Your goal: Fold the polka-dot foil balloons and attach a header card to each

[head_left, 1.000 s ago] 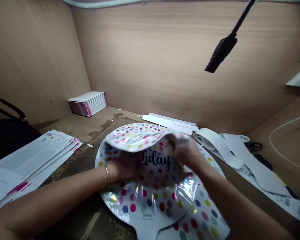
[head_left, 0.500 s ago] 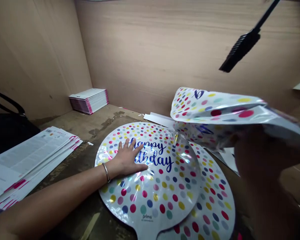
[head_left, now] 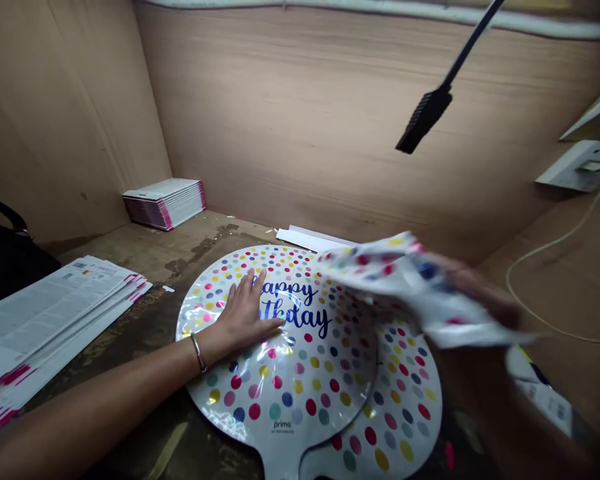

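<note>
Since half a second ago, the folded dotted foil [head_left: 405, 280] has swung down and inward, and its tip now overlaps the front balloon's [head_left: 300, 373] 1 o'clock edge; from my feed I can't tell whether they touch. Largest first: I see the brown bench [head_left: 125, 253] filling the lower view. On it, just below centre, the round front balloon lies flat, neck toward 6 o'clock, partly covering a second dotted balloon [head_left: 390, 413] at its 4 o'clock. I have a fanned pile of cards [head_left: 55, 327] between 8 and 9 o'clock, and a neater card stack [head_left: 165, 202] toward 9, farther back. My right hand [head_left: 480, 293], blurred at 4 o'clock, has its grip closed on the folded foil. My left hand's [head_left: 245, 313] grip is released, palm down, fingers spread over the lettering at the front balloon's 10 o'clock. Smallest, I note a wrist bracelet [head_left: 199, 352] and a pink scrap [head_left: 449, 455] at 5 o'clock.
</note>
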A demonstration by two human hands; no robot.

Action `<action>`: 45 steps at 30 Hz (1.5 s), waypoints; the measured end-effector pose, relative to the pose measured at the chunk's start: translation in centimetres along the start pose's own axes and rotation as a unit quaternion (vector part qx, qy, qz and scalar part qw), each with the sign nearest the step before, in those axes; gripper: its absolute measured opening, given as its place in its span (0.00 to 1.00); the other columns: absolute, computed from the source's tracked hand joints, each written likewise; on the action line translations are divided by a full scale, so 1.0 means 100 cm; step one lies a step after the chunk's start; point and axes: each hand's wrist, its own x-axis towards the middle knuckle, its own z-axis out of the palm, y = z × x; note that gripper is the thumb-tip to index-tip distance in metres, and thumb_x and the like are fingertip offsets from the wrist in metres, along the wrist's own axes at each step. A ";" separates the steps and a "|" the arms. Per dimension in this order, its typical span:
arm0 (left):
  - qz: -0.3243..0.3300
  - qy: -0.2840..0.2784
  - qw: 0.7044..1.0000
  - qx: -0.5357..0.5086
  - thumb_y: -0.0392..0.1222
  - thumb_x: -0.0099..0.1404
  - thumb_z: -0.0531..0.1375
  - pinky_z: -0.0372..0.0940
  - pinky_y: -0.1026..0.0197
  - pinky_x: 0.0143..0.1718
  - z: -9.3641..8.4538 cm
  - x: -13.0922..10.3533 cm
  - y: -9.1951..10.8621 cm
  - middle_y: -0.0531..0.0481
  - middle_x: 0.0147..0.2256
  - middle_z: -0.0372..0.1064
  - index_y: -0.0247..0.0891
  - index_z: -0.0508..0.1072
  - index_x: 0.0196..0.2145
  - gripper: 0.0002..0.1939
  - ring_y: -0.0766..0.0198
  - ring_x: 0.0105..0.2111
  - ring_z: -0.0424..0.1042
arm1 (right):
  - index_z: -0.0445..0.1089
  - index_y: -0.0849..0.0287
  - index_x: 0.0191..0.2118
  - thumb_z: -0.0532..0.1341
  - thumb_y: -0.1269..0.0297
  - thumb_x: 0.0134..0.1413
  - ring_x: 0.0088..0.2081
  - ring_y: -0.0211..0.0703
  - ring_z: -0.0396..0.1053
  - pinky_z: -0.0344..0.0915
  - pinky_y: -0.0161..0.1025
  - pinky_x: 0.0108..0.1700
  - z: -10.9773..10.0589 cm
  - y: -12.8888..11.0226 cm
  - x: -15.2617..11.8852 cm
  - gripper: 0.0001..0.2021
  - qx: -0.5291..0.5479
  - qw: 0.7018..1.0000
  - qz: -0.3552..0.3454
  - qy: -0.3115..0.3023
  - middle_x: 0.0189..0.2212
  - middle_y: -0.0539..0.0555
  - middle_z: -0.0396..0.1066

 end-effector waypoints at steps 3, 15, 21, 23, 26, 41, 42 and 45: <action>0.076 0.128 0.987 -0.061 0.50 0.57 0.61 0.45 0.47 0.62 -0.002 -0.008 0.011 0.37 0.66 0.26 0.36 0.30 0.66 0.51 0.49 0.65 0.32 | 0.68 0.64 0.50 0.58 0.71 0.54 0.45 0.47 0.72 0.71 0.42 0.46 0.025 -0.043 -0.029 0.17 0.034 0.992 -0.111 -0.048 0.45 0.61 0.73; 0.309 0.295 0.902 0.060 0.34 0.60 0.58 0.49 0.39 0.58 -0.090 -0.081 -0.018 0.50 0.46 0.72 0.47 0.72 0.45 0.15 0.50 0.54 0.63 | 0.71 0.64 0.47 0.49 0.81 0.47 0.42 0.48 0.74 0.71 0.47 0.46 0.020 -0.046 -0.106 0.22 -0.103 0.969 -0.116 -0.191 0.41 0.57 0.76; 0.270 0.133 0.950 0.083 0.26 0.63 0.51 0.52 0.47 0.58 -0.056 -0.099 -0.036 0.50 0.41 0.74 0.40 0.70 0.44 0.16 0.58 0.49 0.68 | 0.69 0.63 0.52 0.50 0.80 0.47 0.40 0.48 0.74 0.73 0.41 0.39 0.020 -0.041 -0.130 0.26 -0.142 0.944 -0.068 -0.290 0.43 0.59 0.75; 0.246 0.103 0.959 0.094 0.25 0.62 0.49 0.52 0.47 0.57 -0.053 -0.096 -0.044 0.50 0.42 0.74 0.39 0.70 0.43 0.18 0.58 0.49 0.68 | 0.70 0.61 0.51 0.50 0.81 0.47 0.40 0.48 0.74 0.73 0.42 0.39 0.018 -0.040 -0.132 0.26 -0.135 0.940 -0.081 -0.303 0.46 0.58 0.74; 0.224 0.076 0.965 0.111 0.24 0.58 0.49 0.52 0.47 0.58 -0.060 -0.095 -0.045 0.46 0.48 0.71 0.38 0.68 0.48 0.23 0.56 0.52 0.65 | 0.71 0.59 0.50 0.49 0.83 0.44 0.42 0.48 0.73 0.73 0.42 0.40 0.017 -0.040 -0.132 0.28 -0.116 0.939 -0.087 -0.313 0.49 0.56 0.72; 0.272 -0.130 0.953 0.039 0.27 0.55 0.51 0.54 0.47 0.57 -0.059 -0.083 -0.014 0.47 0.46 0.71 0.43 0.68 0.51 0.27 0.57 0.48 0.68 | 0.63 0.55 0.58 0.53 0.79 0.40 0.58 0.50 0.60 0.63 0.52 0.55 0.030 -0.016 -0.110 0.34 0.008 0.904 0.023 -0.427 0.57 0.56 0.63; 0.282 -0.142 0.948 0.031 0.27 0.55 0.51 0.53 0.48 0.58 -0.061 -0.084 -0.015 0.48 0.46 0.72 0.44 0.68 0.51 0.27 0.57 0.48 0.68 | 0.65 0.54 0.56 0.53 0.79 0.41 0.57 0.50 0.61 0.64 0.51 0.54 0.030 -0.008 -0.114 0.32 0.018 0.907 0.030 -0.419 0.56 0.55 0.64; 0.263 -0.153 0.952 -0.013 0.29 0.54 0.55 0.56 0.51 0.57 -0.068 -0.087 -0.026 0.48 0.48 0.71 0.45 0.69 0.51 0.26 0.57 0.50 0.67 | 0.69 0.52 0.52 0.53 0.80 0.41 0.53 0.49 0.66 0.66 0.50 0.52 0.030 0.004 -0.122 0.30 0.054 0.919 0.045 -0.387 0.52 0.55 0.69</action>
